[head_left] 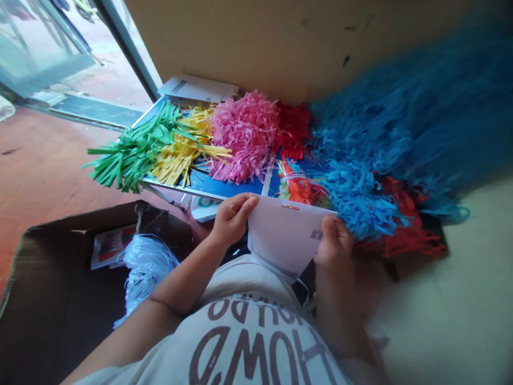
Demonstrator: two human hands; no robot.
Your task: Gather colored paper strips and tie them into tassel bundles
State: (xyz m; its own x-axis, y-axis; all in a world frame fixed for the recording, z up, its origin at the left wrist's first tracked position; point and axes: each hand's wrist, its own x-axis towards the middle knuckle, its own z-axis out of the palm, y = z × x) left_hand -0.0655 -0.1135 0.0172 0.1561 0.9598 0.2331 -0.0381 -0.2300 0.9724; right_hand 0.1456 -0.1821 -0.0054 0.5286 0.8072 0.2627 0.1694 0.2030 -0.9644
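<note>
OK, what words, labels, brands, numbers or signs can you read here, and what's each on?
"HOW'D": shirt, upside down in this view.
"YOU DO": same shirt, next line.
Third shirt line: creased, unreadable.
Possibly "1": boxed mark on the white card; its grey strip is unreadable.
Green lettering: white item below the table, partly hidden.
White stack: print too small.
No brand is readable.

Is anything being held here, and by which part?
Yes, a pale card: the left hand pinches its upper left corner, the right hand its right edge near the top.
</note>
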